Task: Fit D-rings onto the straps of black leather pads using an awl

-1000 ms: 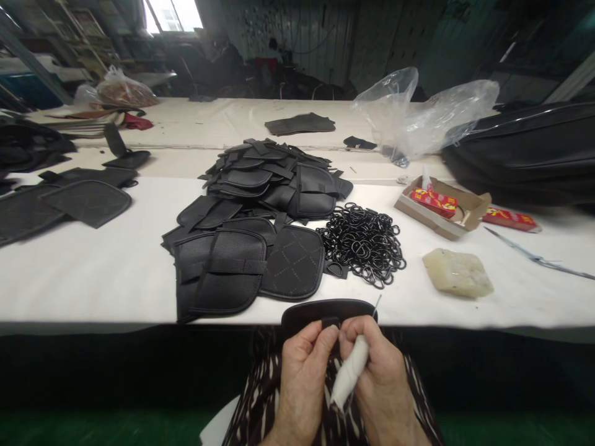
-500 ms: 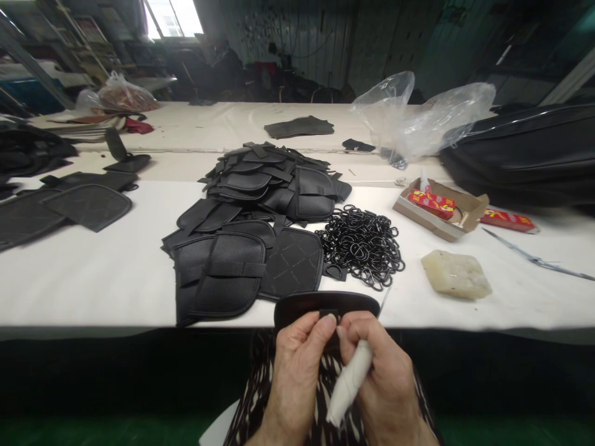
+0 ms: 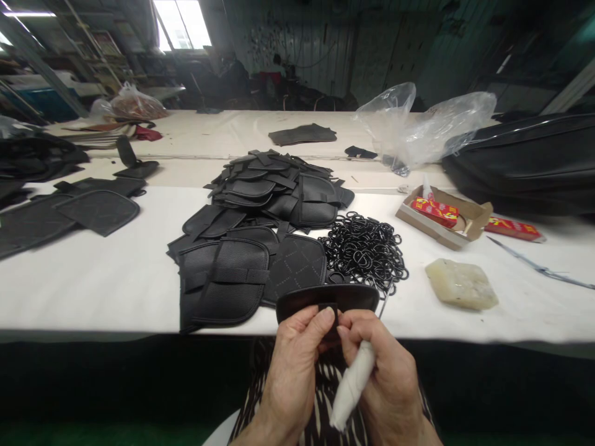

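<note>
A black leather piece (image 3: 351,297) with a bound, rounded edge stands tilted up at the table's front edge, above my lap. My left hand (image 3: 295,359) pinches its short black strap between thumb and fingers. My right hand (image 3: 388,371) is closed around a thin tool with a white-wrapped handle (image 3: 351,390); its slim metal shaft points up past the knuckles. The right thumb and forefinger meet close beside the strap, and what lies between those tips is hidden. Just beyond is a heap of black D-rings (image 3: 365,254). Finished-looking black leather pieces (image 3: 232,279) lie to its left.
On the right are a yellowish translucent block (image 3: 461,284), an open cardboard box (image 3: 437,232) with red packets, and long metal tweezers or scissors (image 3: 539,266). Behind stand a clear plastic bag (image 3: 432,133) and a large black bag (image 3: 525,164). More black pieces (image 3: 100,207) lie left.
The head view has tilted slightly, so the table sits a little lower and to the right. Both hands keep nearly the same grip; the strap shows slightly more above the left thumb.
</note>
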Tool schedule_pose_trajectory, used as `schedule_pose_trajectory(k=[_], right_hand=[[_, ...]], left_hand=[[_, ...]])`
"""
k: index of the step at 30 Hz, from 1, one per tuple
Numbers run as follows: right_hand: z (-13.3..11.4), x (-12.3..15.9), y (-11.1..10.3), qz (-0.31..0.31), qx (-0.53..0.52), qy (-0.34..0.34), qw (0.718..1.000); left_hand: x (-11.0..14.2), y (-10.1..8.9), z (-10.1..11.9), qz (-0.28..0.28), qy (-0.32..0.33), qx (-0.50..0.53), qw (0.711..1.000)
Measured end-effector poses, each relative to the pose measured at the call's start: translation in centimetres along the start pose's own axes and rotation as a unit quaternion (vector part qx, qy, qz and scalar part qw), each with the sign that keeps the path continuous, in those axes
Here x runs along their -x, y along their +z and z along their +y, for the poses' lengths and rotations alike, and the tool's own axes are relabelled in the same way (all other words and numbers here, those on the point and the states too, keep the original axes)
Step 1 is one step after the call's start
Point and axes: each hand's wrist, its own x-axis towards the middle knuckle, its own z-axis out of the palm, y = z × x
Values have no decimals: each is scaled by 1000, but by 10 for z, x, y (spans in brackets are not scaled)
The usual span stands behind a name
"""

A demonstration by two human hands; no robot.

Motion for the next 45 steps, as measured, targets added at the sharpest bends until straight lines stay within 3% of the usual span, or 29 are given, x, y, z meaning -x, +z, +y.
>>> schedule_pose_trajectory(k=[7, 17, 27, 37, 42, 45], right_hand=[[8, -3, 9, -12, 1, 2, 1000], [14, 1, 9, -22, -1, -4, 1000], [22, 7, 11, -6, -3, -9, 1000], [16, -19, -10, -6, 94, -115, 989], [10, -31, -12, -72, 94, -52, 992], [11, -29, -10, -78, 67, -18, 995]], left_hand=[[-17, -7, 3, 22, 20, -22, 999], [-9, -10, 2, 43, 24, -102, 994], [-7, -10, 1, 22, 21, -81, 996], [-4, -15, -5, 36, 6, -75, 997], [-2, -18, -7, 14, 4, -62, 998], [-2, -19, -7, 17, -1, -59, 998]])
